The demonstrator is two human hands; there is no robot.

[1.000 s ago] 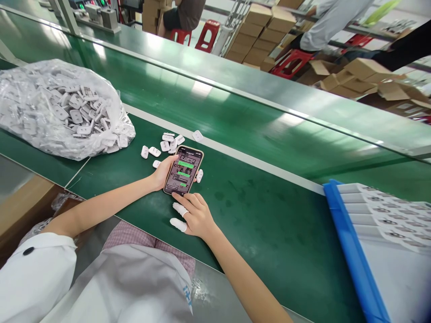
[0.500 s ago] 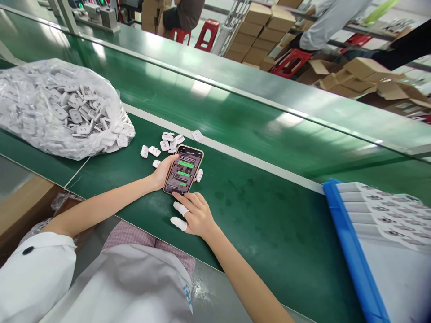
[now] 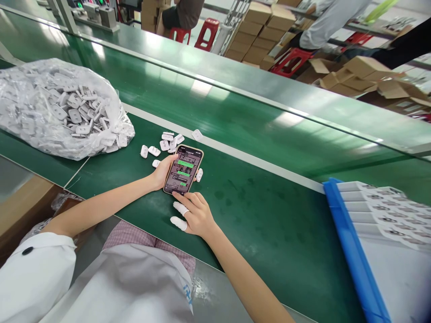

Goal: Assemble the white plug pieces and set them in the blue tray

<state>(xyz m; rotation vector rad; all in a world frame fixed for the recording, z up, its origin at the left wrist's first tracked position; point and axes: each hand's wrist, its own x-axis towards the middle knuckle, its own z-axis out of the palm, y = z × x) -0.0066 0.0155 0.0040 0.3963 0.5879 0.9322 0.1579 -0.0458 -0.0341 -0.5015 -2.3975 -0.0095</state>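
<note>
A smartphone (image 3: 183,172) with a lit chat screen is tilted up over the green work surface. My left hand (image 3: 163,172) grips it, thumb along the left edge and the other fingers mostly hidden behind. With its fingers stretched out, my right hand (image 3: 198,215) touches the bottom of the screen with a fingertip. White finger cots (image 3: 180,215) cover two of its fingers. Small white plastic parts (image 3: 164,145) lie loosely just beyond the phone, and one white part (image 3: 199,175) shows at the phone's right edge.
At the left stands a big clear plastic bag (image 3: 60,107) full of similar white parts. A blue tray (image 3: 350,251) with rows of parts is at the right. Beyond the green bench (image 3: 256,215) are cardboard boxes (image 3: 256,31), red stools (image 3: 207,34) and other people.
</note>
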